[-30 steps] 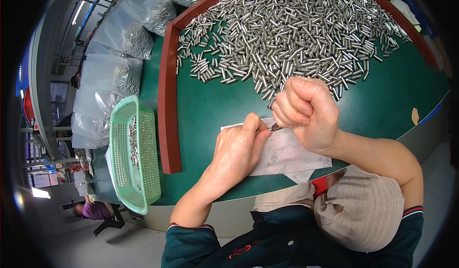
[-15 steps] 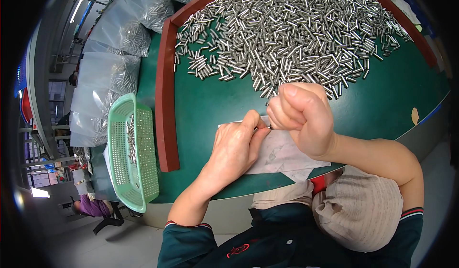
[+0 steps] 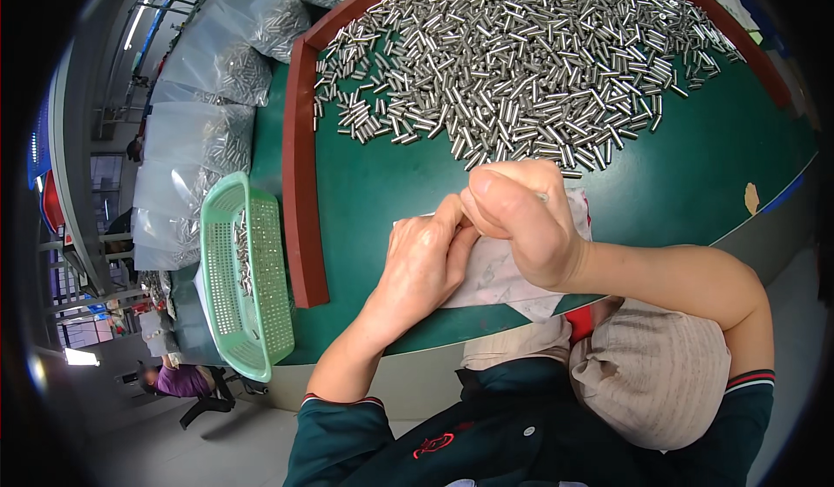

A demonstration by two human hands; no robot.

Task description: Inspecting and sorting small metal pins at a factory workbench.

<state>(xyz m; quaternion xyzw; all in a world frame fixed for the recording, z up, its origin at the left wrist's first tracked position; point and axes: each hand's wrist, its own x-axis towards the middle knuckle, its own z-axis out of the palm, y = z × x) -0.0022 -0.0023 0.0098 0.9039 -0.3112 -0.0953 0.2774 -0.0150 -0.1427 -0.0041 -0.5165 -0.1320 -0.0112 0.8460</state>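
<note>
My left hand [image 3: 419, 259] is closed in a pinch, its fingertips meeting the fingers of my right hand. The right hand [image 3: 527, 219] is curled into a fist, with a small pale end showing at its top. What either hand holds is hidden by the fingers. Beneath both hands lies a crumpled whitish cloth [image 3: 497, 280] with grey smudges, near the table's front edge. Beyond them spreads a large heap of short, shiny metal pins [image 3: 530, 70], whose near edge lies just past my right fist.
A dark red wooden rail [image 3: 306, 183] borders the green tabletop [image 3: 660, 196]. Left of it stands a light green plastic basket [image 3: 276, 300] with some pins inside. Clear plastic bags of pins [image 3: 230, 135] line the far left. A person in purple [image 3: 180, 381] is in the background.
My right fist has moved left and slightly down onto my left fingertips, covering the small metal piece that showed between them. The cloth's far corner now shows beyond the right wrist.
</note>
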